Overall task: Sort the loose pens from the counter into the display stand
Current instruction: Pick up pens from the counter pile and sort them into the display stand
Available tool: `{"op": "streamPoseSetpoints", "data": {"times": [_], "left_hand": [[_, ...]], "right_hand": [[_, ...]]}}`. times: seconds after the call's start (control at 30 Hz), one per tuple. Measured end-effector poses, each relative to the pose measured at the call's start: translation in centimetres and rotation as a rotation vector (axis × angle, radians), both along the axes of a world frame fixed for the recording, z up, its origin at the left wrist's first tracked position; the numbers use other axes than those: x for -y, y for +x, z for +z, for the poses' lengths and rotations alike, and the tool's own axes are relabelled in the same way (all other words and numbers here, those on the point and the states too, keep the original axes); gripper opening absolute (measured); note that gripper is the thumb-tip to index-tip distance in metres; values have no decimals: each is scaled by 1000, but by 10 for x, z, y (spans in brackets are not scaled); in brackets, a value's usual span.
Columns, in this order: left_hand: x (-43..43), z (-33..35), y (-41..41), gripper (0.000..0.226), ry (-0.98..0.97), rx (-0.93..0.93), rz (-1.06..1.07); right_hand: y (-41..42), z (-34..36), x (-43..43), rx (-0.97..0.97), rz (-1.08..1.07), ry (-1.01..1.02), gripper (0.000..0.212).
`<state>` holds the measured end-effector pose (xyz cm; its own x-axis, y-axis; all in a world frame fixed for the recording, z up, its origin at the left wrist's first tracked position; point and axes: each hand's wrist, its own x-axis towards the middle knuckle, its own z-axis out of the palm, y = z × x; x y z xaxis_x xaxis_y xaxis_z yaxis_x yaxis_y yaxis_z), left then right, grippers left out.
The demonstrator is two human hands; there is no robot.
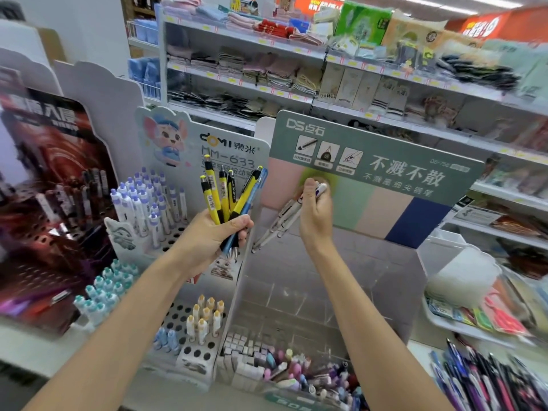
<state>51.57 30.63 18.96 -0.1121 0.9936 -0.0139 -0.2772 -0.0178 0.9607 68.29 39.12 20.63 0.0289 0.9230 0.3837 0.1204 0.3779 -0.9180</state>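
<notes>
— Entry one: what do we hold?
— In our left hand [219, 232], fist closed round a fan of yellow and blue pens [221, 191], clickers up. In our right hand [315, 215], fingers curled round a few white pens [278, 223], slanting down-left.
— Where do we list them?
— Both bunches are raised before the clear display stand [370, 262], below its green header board [385, 161]. A perforated stand [189, 321] is at left and loose pens [489, 378] are heaped near right.

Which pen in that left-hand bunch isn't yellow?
The blue pen, at the right edge of those the left hand grips. The rest are yellow pens with black parts.
</notes>
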Motion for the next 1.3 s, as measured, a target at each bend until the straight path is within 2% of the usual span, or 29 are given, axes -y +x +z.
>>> {"op": "streamPoseSetpoints", "data": {"times": [0.07,0.13,0.17,0.2,0.27,0.33,0.43,0.5,0.6,0.77,0.87,0.93,1.07,1.2,1.3], "left_hand": [[1,0,2,14,-4,10,-17],[2,0,4,18,6,6,-56],[2,0,5,23,14,-4,-85],[3,1,6,27,19,-4,-115],[4,2,9,31,26,20,-163],[2,4,13,24,31,27,-181],[-3,10,19,21,40,-8,-257],[-6,14,24,22,52,-50,-371],[-9,19,30,21,34,-83,-491],[-14,18,36,37,34,-135,-588],[-15,19,42,24,65,-180,-564],[-15,20,45,23,70,-212,-533],[-15,20,43,44,83,-278,-538],[-15,23,41,90,125,-282,-530],[-18,24,37,95,114,-289,-568]], "right_hand": [[1,-6,-1,234,38,15,27],[3,-18,-4,473,-8,92,16],[5,-22,-3,520,-40,140,17],[7,-24,-1,528,-73,185,29],[13,-19,4,489,-92,251,41],[20,-4,12,382,-81,304,42],[27,35,19,181,137,135,39],[34,54,15,243,341,-22,38],[44,66,13,334,506,-121,19],[57,66,8,368,529,-130,15],[62,66,8,286,510,-107,17],[63,68,10,298,516,-106,18],[62,70,11,361,523,-139,24],[65,70,10,309,503,-93,20],[65,67,9,300,482,-67,14]]}}
